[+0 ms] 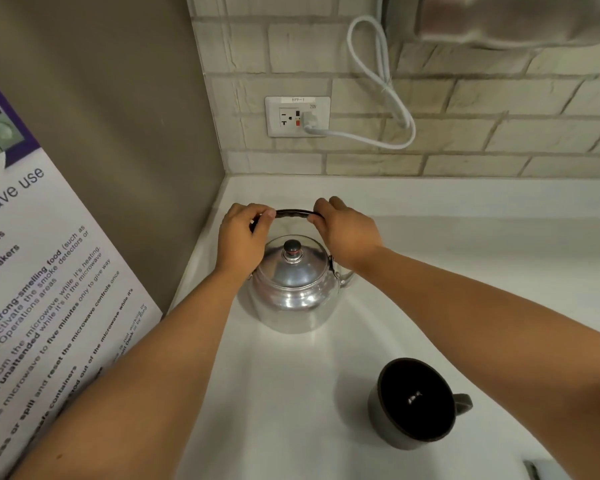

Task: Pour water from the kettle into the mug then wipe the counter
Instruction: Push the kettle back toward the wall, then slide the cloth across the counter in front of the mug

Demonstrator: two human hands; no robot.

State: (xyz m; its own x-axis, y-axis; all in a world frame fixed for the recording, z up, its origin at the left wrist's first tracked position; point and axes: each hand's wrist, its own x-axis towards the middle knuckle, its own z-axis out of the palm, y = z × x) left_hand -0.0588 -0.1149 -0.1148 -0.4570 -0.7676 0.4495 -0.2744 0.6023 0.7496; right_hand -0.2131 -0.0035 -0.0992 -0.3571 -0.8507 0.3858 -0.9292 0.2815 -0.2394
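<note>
Both bare forearms fill the bottom of the shot, reaching forward over the white bench. Closest object is the dark mug at lower right — standing upright, handle pointing right, inside looks black with just a small glint at the bottom, so can't really tell if anything's in it. Further back, in the corner near the wall, sits the shiny metal kettle with its lid on and a dark knob on top. Its black handle is swung up over the lid, and both hands are on it: left hand has its fingers closed around the left end, right hand has its fingers wrapped round the right end. Kettle base looks like it's resting on the bench, well apart from the mug. Behind it there's a brick-look wall with a white socket and a white cable plugged in — and a microwave-use poster on the left side panel.
</note>
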